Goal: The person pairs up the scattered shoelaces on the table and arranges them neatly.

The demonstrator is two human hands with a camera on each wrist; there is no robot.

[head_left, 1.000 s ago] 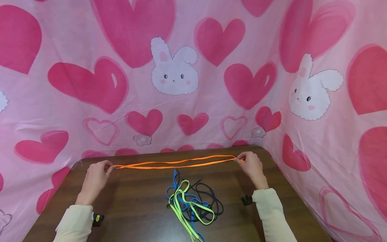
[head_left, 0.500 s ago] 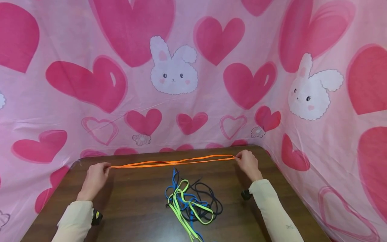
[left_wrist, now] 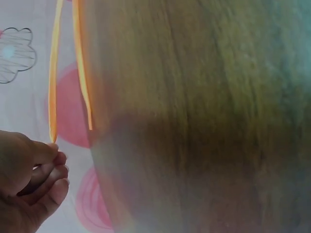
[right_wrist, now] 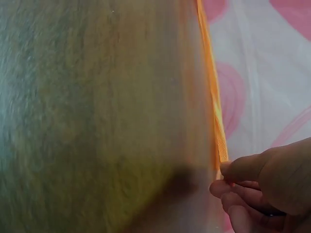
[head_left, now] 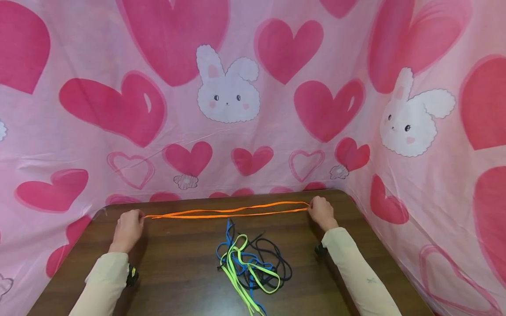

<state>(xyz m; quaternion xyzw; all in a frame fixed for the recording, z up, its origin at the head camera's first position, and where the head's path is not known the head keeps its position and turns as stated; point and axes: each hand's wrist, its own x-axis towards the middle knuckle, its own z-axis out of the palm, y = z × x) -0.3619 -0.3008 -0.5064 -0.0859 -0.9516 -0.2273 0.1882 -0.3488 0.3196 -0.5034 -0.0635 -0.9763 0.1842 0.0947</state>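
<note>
An orange shoelace (head_left: 221,216), doubled into two strands, stretches across the far part of the table. My left hand (head_left: 129,228) pinches one strand's end between thumb and fingertips. In the left wrist view, that strand (left_wrist: 53,87) runs up from the fingers, while the other strand's loose tip (left_wrist: 90,121) lies just beyond them. At the right, my right hand (head_left: 322,213) pinches the folded end. The right wrist view shows the lace (right_wrist: 214,97) entering between my right thumb and forefinger, along the table's far edge.
Nearer me on the brown wooden table (head_left: 178,263) lies a tangle of laces: a neon yellow one (head_left: 237,281), a blue one (head_left: 227,239) and a black one (head_left: 284,261). A pink cloth (head_left: 276,131) with hearts and rabbits hangs behind and to the right.
Half a second ago the strands ran closer together to my left hand; now they stand further apart and a loose tip shows by that hand. My right forearm has shifted slightly forward. The tangle stays put.
</note>
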